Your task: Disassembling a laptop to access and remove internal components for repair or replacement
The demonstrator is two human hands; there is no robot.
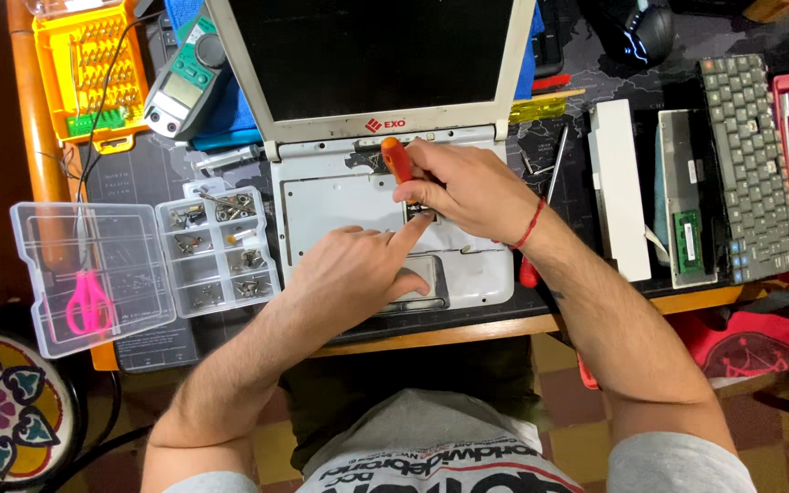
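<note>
The right hand (468, 187) grips an orange-handled screwdriver (398, 162) upright on the white laptop's (385, 196) bare deck, mid-bench. The left hand (358, 274), index finger out, steadies beside its tip. A screw is apparently being worked; next comes steady turning, then lifting it clear.

Wooden desk (468, 333); checkered red-and-yellow floor tiles (568, 383)
</note>
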